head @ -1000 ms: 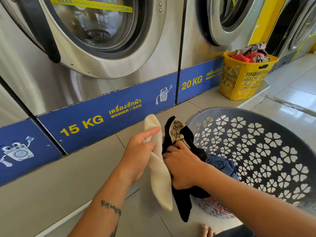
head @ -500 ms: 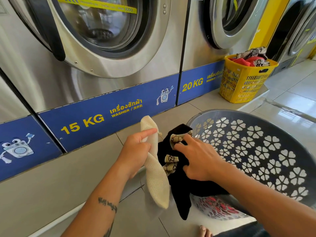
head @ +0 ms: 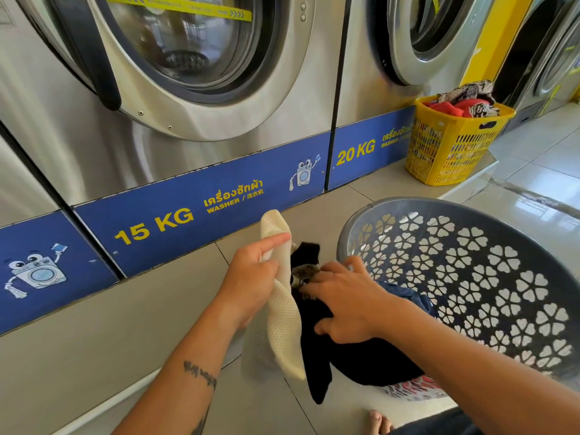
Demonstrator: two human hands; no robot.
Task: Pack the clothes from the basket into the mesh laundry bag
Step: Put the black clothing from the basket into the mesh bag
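My left hand point(head: 251, 282) grips the upper edge of a cream mesh laundry bag point(head: 284, 321), index finger stretched along it; the bag hangs down toward the floor. My right hand point(head: 342, 301) presses on a black garment point(head: 317, 350) with a patterned beige trim, right beside the bag's opening. The garment's lower end dangles below the bag. The grey basket point(head: 470, 246) with flower-shaped holes lies tilted at the right, with blue denim point(head: 414, 298) inside it behind my right wrist.
Steel washers point(head: 188, 89) with blue 15 KG and 20 KG panels stand just ahead on a raised tiled step. A yellow basket point(head: 452, 146) full of red and patterned clothes sits on the step at the right. A bare toe point(head: 378, 422) shows at the bottom.
My right hand has shifted down onto the black garment and pushed its patterned trim lower against the bag. My left hand keeps its hold on the bag.
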